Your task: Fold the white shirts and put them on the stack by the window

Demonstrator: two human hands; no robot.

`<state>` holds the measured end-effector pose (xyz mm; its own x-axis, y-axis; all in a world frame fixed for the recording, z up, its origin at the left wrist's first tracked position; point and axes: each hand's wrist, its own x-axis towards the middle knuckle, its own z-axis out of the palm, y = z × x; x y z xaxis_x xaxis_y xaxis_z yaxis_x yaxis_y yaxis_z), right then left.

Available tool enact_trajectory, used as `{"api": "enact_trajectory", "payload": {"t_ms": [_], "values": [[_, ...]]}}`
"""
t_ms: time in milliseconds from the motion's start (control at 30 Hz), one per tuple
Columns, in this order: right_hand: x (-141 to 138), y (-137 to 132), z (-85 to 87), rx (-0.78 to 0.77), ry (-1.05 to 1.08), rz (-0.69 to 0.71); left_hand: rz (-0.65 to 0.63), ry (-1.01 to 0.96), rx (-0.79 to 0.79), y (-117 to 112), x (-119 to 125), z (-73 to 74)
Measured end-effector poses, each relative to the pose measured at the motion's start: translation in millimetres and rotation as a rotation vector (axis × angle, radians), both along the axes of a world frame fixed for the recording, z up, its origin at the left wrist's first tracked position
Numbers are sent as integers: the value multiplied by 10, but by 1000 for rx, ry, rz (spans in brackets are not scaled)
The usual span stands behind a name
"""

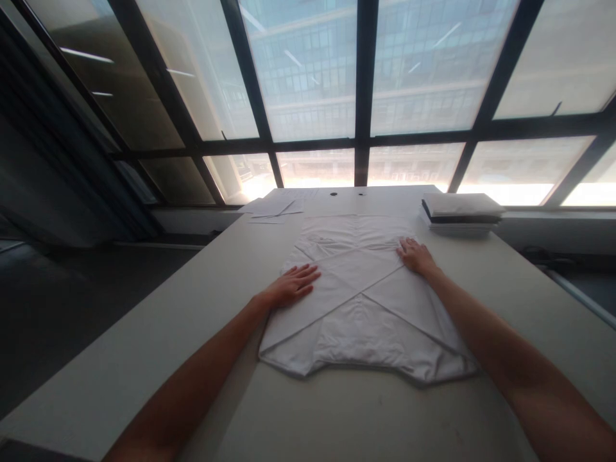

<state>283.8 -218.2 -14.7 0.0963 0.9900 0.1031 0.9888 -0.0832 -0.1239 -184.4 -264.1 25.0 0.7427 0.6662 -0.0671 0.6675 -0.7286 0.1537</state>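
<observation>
A white garment (pixel 360 301) lies flat on a pale table (pixel 158 333), its two sides folded inward so they cross in the middle. My left hand (pixel 292 285) rests palm down on the garment's left edge, fingers spread and pointing right. My right hand (pixel 416 255) presses flat on the right edge, further from me. Neither hand holds anything.
A stack of folded cloth or papers, white over dark, (pixel 461 212) sits at the table's far right corner. Loose sheets of paper (pixel 272 208) lie at the far left. Large windows with dark frames (pixel 360 144) stand behind the table. The floor drops away on the left.
</observation>
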Motion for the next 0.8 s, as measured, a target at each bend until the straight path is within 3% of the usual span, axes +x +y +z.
{"api": "enact_trajectory", "payload": {"t_ms": [133, 267, 433, 533, 633, 800], "values": [[-54, -90, 54, 188, -39, 16, 10, 57, 13, 6, -1, 2], [-224, -273, 207, 364, -136, 147, 15, 83, 33, -12, 10, 9], [-758, -670, 348, 308, -136, 209, 40, 99, 66, -62, 31, -4], [-1187, -1008, 345, 292, -45, 192, 87, 103, 94, -118, 41, -31], [-1533, -1320, 329, 182, 33, 236, 123, 94, 96, -203, 55, -61], [-1747, -1569, 365, -59, 168, 119, 216, 85, 71, -398, 109, -76]]}}
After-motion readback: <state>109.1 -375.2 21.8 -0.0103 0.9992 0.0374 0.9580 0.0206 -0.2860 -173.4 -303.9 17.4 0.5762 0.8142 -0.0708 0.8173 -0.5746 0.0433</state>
